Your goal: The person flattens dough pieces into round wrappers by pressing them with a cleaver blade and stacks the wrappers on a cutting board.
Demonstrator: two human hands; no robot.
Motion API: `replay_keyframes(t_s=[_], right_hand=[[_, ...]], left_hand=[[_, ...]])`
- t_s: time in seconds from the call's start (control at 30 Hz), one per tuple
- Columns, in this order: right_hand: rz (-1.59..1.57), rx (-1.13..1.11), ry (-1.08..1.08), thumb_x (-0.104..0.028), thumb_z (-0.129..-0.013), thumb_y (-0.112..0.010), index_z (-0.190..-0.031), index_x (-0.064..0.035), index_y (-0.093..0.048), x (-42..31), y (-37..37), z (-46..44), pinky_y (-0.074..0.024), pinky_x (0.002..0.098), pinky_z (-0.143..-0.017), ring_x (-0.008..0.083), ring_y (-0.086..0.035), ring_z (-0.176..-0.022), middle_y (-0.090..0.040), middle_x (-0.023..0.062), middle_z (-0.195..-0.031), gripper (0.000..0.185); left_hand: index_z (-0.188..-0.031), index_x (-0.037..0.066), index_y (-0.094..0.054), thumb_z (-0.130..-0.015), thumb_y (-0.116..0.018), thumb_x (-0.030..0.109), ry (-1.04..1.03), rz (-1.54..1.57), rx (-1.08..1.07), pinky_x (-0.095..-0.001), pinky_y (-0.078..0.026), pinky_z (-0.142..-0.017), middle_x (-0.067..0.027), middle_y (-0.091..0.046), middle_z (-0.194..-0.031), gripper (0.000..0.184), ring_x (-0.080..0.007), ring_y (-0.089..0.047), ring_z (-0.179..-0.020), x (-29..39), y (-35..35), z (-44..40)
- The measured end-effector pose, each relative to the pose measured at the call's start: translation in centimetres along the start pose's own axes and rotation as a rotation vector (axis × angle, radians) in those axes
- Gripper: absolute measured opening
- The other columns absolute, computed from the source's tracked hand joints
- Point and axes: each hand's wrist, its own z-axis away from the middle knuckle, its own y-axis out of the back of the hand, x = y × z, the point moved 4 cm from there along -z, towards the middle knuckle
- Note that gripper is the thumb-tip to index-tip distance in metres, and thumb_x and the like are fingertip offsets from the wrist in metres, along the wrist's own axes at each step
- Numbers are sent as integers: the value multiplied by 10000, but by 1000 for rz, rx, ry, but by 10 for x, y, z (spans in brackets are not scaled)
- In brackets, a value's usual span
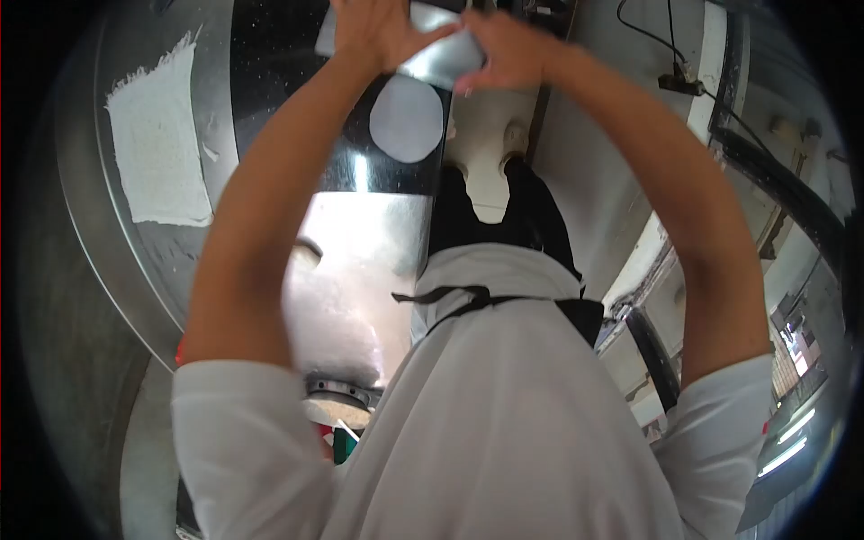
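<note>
A shiny silver metal plate [441,61] is at the top of the view, between my two hands, over the black counter edge. My left hand [373,34] lies over its left part, with the thumb stretched along it; the other fingers are partly cut off by the frame. My right hand [508,49], slightly blurred, grips the plate's right end with thumb and fingers. Just below the plate, a flat pale round disc [407,121] lies on the glossy black surface [337,148].
A frayed white cloth [162,144] lies on the metal counter at left. Nearer me is a bare steel top [364,270], with a round metal ring fitting [337,396] beyond it. A cable with a black plug block [681,85] runs at right. My feet stand on the tiled floor.
</note>
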Motion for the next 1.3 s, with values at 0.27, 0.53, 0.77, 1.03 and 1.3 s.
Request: replay_keyframes(t_s=[0.27, 0.53, 0.77, 1.03, 1.3], right_hand=[[14, -32, -143, -431, -737, -904, -1252, 42, -520, -31, -28, 17, -575, 468, -808, 441, -721, -920, -710, 297, -962, 797], [188, 286, -251, -287, -844, -797, -1253, 19, -473, -4, 32, -48, -504, 543, -821, 418, -684, -974, -685, 262, -969, 605], [-373, 203, -240, -221, -909, -777, -1353, -19, -445, -23, -85, 65, -551, 425, -894, 368, -686, -1101, -677, 232, -1171, 590], [-414, 152, -373, -259, -918, -774, -1341, 16, -418, -83, -142, 135, -529, 475, -896, 421, -680, -1041, -663, 282, -1116, 617], [-266, -166, -406, -253, -915, -770, -1260, 28, -436, -109, -155, 197, -524, 499, -779, 485, -673, -918, -663, 312, -979, 556]], left_hand=[[-1651, 181, -252, -733, -633, 817, -182, 43, 67, -729, -50, -1209, -187, -108, -1728, 1180, -435, -61, -1589, -13, -2, 23], [-1615, 280, -325, -818, -739, 552, -467, 187, 270, -651, -226, -1196, -145, -244, -1681, 938, -384, -245, -1542, -38, -3, 48], [-1578, 283, -328, -806, -811, 71, -859, 36, -159, -444, -476, -1089, -50, -500, -1524, 935, -283, -620, -1240, 17, 3, 103], [-997, 96, -727, -775, -777, 82, -753, -96, -423, -424, -492, -1013, -83, -693, -1047, 228, -290, -676, -1108, 17, 35, 94], [-943, 14, -714, -844, -674, 99, -375, 372, -470, -453, -547, -907, -181, -704, -1020, 137, -396, -690, -1005, -31, 42, 99]])
